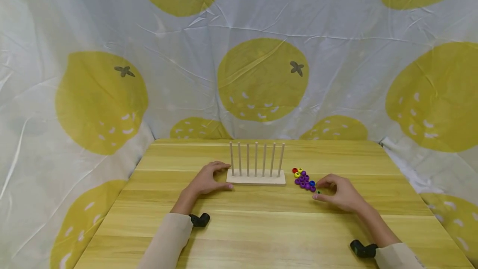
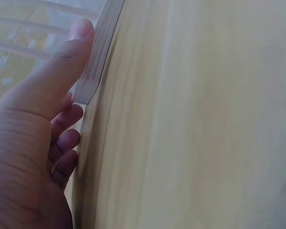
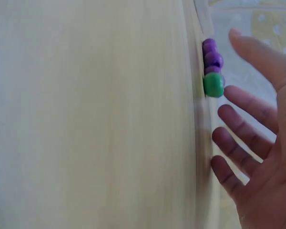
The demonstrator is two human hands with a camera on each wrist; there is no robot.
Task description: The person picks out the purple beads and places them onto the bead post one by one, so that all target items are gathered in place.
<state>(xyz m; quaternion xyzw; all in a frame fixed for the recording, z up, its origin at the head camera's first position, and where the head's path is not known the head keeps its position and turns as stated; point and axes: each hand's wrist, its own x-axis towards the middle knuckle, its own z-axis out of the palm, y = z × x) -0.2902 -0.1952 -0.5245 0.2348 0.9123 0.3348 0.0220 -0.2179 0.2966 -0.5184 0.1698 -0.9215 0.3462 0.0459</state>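
Note:
A pale wooden peg rack (image 1: 256, 180) stands upright on the table, with a row of several bare thin pegs. My left hand (image 1: 207, 180) holds its left end, thumb along the front edge of the base (image 2: 97, 57) and fingers behind. To the right of the rack lies a cluster of beads: mostly purple beads (image 1: 302, 179), plus yellow beads (image 1: 297, 175), a red bead (image 1: 295, 170) and a blue bead (image 1: 312, 183). My right hand (image 1: 342, 194) is spread around the near end of the cluster, beside a green bead (image 3: 213, 85), with nothing in its fingers.
The wooden table (image 1: 276, 235) reaches back to a white curtain (image 1: 336, 74) printed with yellow fruit. Black wrist cameras sit at the left cuff (image 1: 200, 220) and the right cuff (image 1: 363, 249).

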